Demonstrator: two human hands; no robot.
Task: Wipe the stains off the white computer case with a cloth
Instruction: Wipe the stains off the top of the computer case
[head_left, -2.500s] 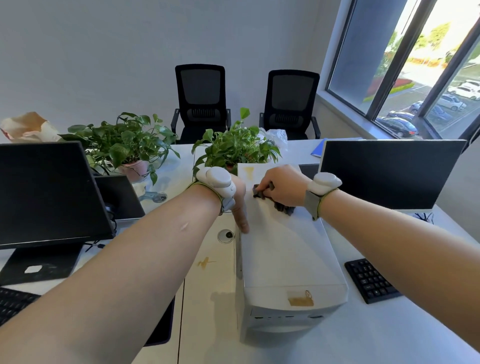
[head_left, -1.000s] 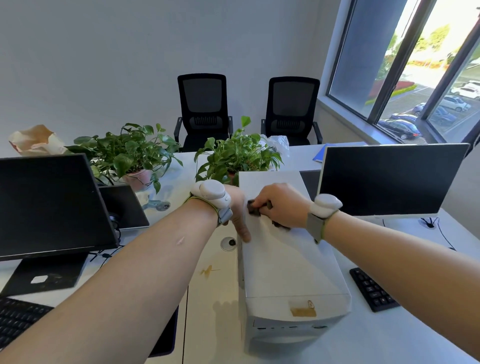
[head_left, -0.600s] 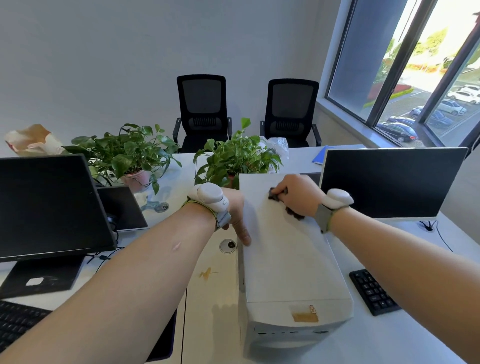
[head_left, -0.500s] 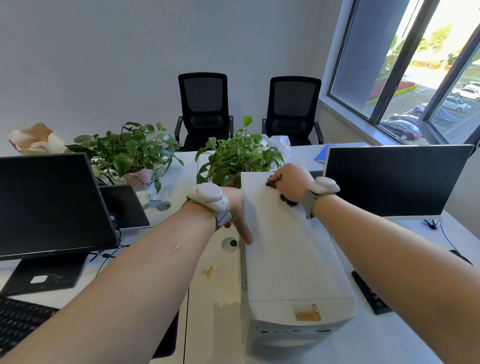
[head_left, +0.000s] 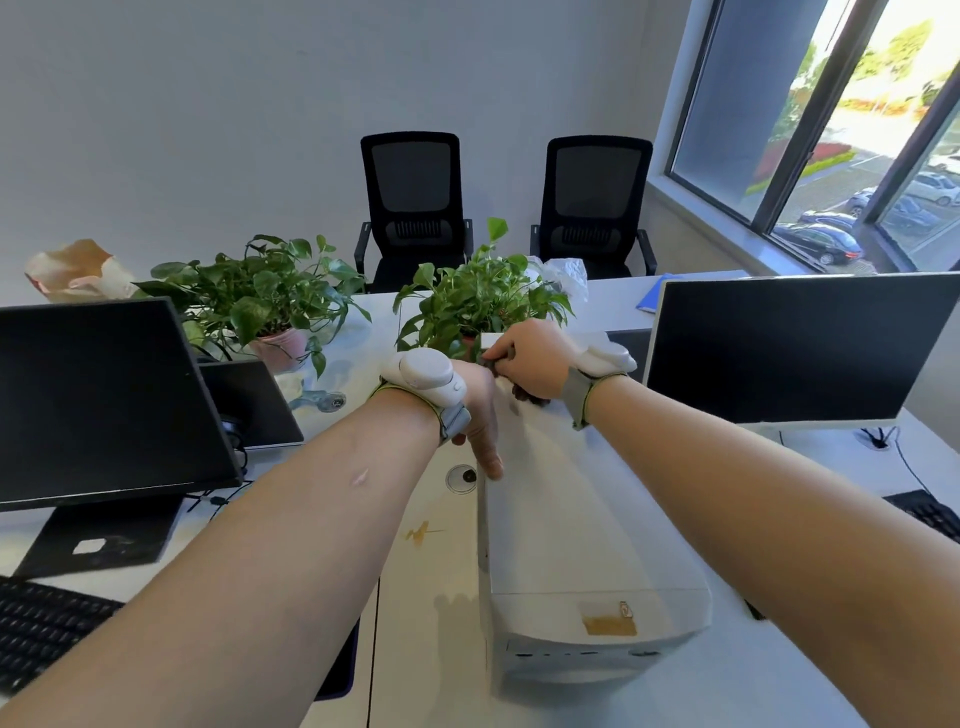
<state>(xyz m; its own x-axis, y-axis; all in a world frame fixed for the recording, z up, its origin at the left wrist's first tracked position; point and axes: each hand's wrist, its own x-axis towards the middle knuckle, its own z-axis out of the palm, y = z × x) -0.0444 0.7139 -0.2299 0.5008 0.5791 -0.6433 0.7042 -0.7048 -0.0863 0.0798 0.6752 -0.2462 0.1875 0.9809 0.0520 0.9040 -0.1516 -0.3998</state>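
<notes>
1. Two bare forearms reach forward from the near edge over the counter (head_left: 431, 623), each with a white device strapped at the wrist.
2. The white computer case (head_left: 576, 525) lies lengthwise on the counter between the arms, with a brownish tape patch (head_left: 609, 624) on its near end.
3. A yellowish stain (head_left: 418, 532) marks the counter just left of the case.
4. The left hand (head_left: 480, 415) rests on the case's left top edge, its fingers (head_left: 489, 457) fairly straight and pointing down, holding nothing.
5. The right hand (head_left: 535, 364) sits at the case's far end, its fingers curled around a dark cloth (head_left: 524, 393) pressed to the top.
6. Dark monitors stand to either side: left monitor (head_left: 98, 395), right monitor (head_left: 795, 348).
7. Beyond are two potted plants (head_left: 483, 301) and two black chairs (head_left: 410, 208).
</notes>
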